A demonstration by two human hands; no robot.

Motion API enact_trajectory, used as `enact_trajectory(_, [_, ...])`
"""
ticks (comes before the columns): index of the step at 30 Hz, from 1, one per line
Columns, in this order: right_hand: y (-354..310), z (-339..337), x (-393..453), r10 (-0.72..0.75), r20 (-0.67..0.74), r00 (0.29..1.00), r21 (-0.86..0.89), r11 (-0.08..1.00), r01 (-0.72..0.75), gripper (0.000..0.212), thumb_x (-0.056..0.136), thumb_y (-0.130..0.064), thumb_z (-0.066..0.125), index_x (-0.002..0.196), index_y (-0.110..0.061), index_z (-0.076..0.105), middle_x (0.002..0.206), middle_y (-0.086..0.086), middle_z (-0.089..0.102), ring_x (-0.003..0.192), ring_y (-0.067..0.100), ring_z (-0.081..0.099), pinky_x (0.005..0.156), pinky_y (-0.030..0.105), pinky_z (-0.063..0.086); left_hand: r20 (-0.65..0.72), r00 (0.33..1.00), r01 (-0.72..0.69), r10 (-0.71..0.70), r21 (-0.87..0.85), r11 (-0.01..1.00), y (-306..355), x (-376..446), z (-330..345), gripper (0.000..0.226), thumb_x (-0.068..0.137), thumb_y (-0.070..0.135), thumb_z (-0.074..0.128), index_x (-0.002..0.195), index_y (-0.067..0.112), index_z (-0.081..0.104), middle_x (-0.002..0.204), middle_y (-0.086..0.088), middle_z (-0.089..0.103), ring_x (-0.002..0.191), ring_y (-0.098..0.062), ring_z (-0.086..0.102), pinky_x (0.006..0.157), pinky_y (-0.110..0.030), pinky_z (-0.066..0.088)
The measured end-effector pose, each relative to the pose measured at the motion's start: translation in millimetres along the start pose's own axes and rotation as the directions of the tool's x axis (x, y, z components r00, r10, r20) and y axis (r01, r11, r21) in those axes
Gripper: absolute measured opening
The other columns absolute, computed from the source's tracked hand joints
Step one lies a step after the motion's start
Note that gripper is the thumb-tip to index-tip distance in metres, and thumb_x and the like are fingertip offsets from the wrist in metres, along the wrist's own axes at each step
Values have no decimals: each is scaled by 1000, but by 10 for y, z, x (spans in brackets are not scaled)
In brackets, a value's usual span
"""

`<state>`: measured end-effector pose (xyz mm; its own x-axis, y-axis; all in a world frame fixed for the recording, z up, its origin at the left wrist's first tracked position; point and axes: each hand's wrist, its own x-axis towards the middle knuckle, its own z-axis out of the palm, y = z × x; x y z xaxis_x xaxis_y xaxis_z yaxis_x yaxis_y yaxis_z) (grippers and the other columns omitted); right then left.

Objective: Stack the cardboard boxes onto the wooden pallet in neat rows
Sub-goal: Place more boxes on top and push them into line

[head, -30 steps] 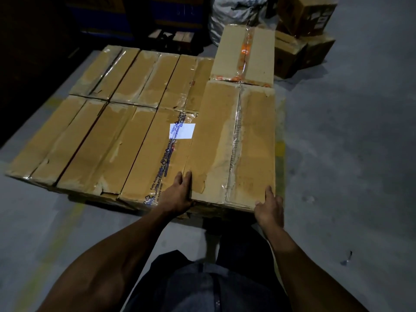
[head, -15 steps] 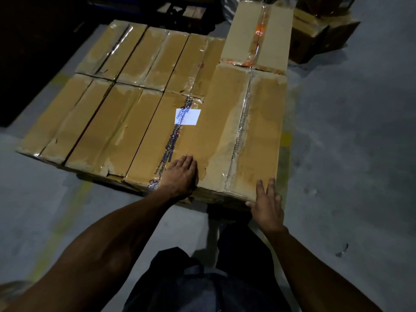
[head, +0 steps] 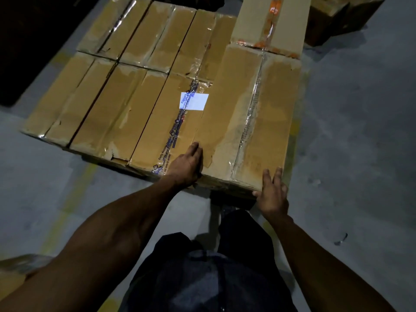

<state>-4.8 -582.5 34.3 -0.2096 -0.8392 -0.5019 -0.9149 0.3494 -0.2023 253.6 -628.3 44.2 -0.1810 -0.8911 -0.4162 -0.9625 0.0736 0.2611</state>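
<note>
Several long taped cardboard boxes lie side by side in two rows on a low pallet that is almost wholly hidden under them. The near right box (head: 252,113) sits higher than its neighbours. My left hand (head: 186,164) rests flat at that box's near left corner, partly on the labelled box (head: 166,122) beside it. My right hand (head: 272,190) presses with straight fingers against the near right corner of the same box. Behind it lies a box with orange tape (head: 270,23).
Grey concrete floor (head: 349,143) with faded yellow lines (head: 74,194) surrounds the stack. More dark cardboard boxes (head: 337,16) stand on the floor at the far right. A piece of another box (head: 13,273) shows at the lower left edge. My legs stand right at the stack's near side.
The view has moved closer over the stack. My left hand slid from the box's near edge up onto its top, and my right hand shifted at the near right corner.
</note>
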Motion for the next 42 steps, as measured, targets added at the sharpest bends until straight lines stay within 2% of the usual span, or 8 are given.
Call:
enact_trajectory(8, [108, -15, 2, 17, 0, 1000, 1, 1000, -17, 75, 99, -19, 59, 159, -29, 14, 167, -1, -13, 143, 39, 19, 102, 48, 42, -31, 1000, -1, 0, -48, 999, 85, -77, 109, 83, 92, 27, 66, 155, 8, 16, 166, -8, 5, 113, -38, 60, 93, -49, 53])
enact_trajectory(14, [59, -39, -13, 22, -2, 1000, 13, 1000, -22, 76, 99, -20, 60, 159, -29, 15, 168, -1, -11, 141, 38, 22, 102, 46, 42, -18, 1000, -11, 11, -32, 999, 70, -86, 58, 85, 94, 26, 65, 157, 7, 12, 167, -7, 1, 122, -36, 54, 99, -46, 50])
enact_trajectory(22, [29, -26, -7, 27, 12, 1000, -7, 1000, -27, 73, 100, -21, 57, 159, -29, 14, 168, 0, -12, 142, 37, 20, 102, 44, 42, 7, 1000, -11, 11, 31, 999, 32, -64, 96, 90, 91, 22, 67, 158, 9, 8, 167, -5, -1, 124, -34, 51, 98, -45, 50])
enact_trajectory(25, [8, -43, -12, 29, 39, 999, -7, 1000, -29, 73, 101, -20, 56, 160, -29, 13, 167, 0, -13, 145, 38, 17, 105, 46, 40, 8, 1000, -29, 29, 55, 998, 26, -35, 83, 86, 94, 27, 64, 158, 8, 10, 167, -8, 3, 133, -33, 42, 107, -44, 44])
enact_trajectory(29, [-24, -83, -39, 33, 65, 997, -62, 998, -29, 75, 101, -24, 55, 159, -27, 8, 167, 4, -13, 148, 40, 14, 107, 50, 39, 21, 999, -44, 41, 158, 986, 49, -44, 39, 84, 96, 35, 58, 158, 6, 9, 166, -11, 4, 149, -33, 17, 119, -42, 23])
enact_trajectory(33, [-143, -193, -76, 52, 90, 995, -147, 988, -39, 67, 95, -28, 51, 155, -23, 22, 166, 11, 7, 147, 45, 13, 115, 57, 24, 73, 997, 5, -20, 197, 980, 98, -133, 26, 87, 96, 42, 55, 158, 9, 4, 167, -10, -3, 153, -31, 1, 122, -44, 12])
enact_trajectory(37, [-400, -283, -280, -50, 51, 997, -78, 995, 54, 45, 90, -26, 47, 133, -17, 51, 146, 9, 45, 135, 35, 34, 112, 48, 29, 22, 996, 79, -82, 121, 990, 92, -398, -23, 69, 97, 42, 52, 152, 10, 26, 163, -11, 19, 152, -32, 11, 121, -45, 18])
enact_trajectory(42, [-807, -304, -757, -237, 42, 971, 72, 970, 234, 50, 100, -38, 50, 146, -19, 46, 152, 3, 45, 140, 28, 34, 114, 39, 30, -43, 984, 173, -171, 46, 984, -17, -1021, -99, 64, 98, 46, 47, 150, 11, 31, 160, -13, 27, 149, -33, 19, 120, -46, 23])
